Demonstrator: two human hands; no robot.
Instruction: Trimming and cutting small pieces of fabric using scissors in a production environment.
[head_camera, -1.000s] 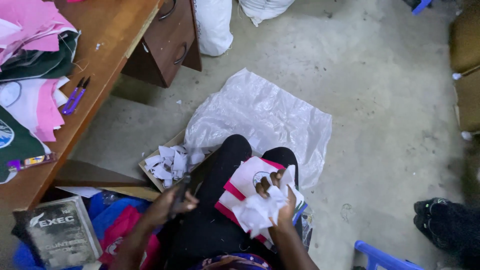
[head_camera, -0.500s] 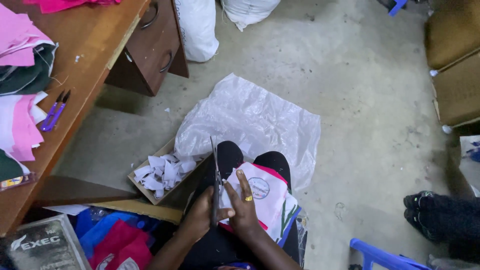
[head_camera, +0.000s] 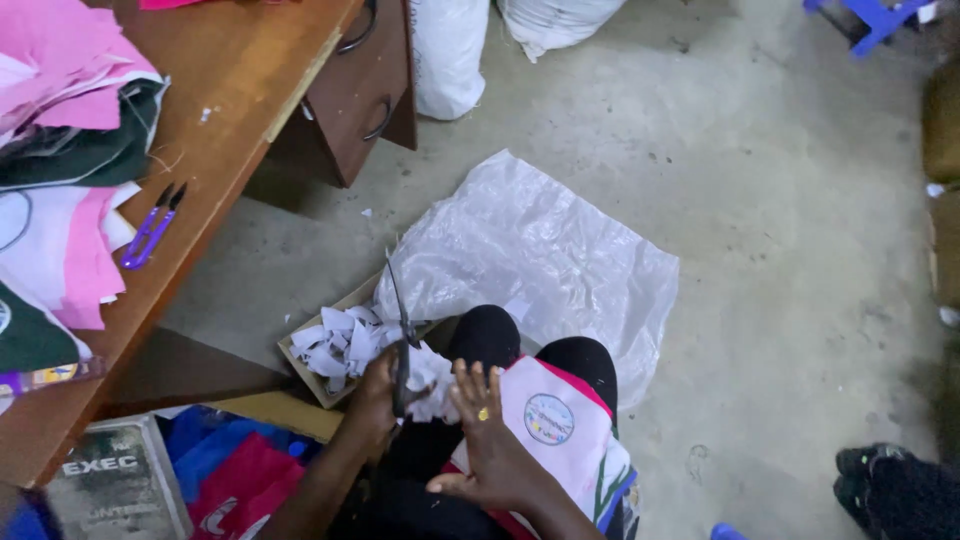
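1. The left hand (head_camera: 375, 392) is closed around the handles of a pair of dark scissors (head_camera: 401, 330), whose blades point toward 12 o'clock, up over the edge of a cardboard box (head_camera: 300, 362).
2. The right hand (head_camera: 492, 445) lies open, fingers spread and palm down, with a ring on 1 finger. It presses on the white cloth piece (head_camera: 560, 440) on the person's lap, and its fingertips reach the bit of white material at the scissors.
3. That cloth piece, white with a red edge and a round printed badge, sits at 3 o'clock from the scissors, draped over the dark-trousered knees.
4. The box at 9 o'clock from the scissors holds a heap of white offcuts (head_camera: 338, 340). A clear plastic sheet (head_camera: 540, 250) lies on the concrete floor at 1 o'clock.
5. To cut well here, I judge that the flat hand should keep the material taut close to the blades while its fingertips stay out of their line.
6. Cutting over the box seems wise, so that trimmings drop among the offcuts rather than on the floor.
7. At 10 o'clock a wooden desk (head_camera: 250, 110) carries pink and dark fabric and purple thread snips (head_camera: 150, 228).
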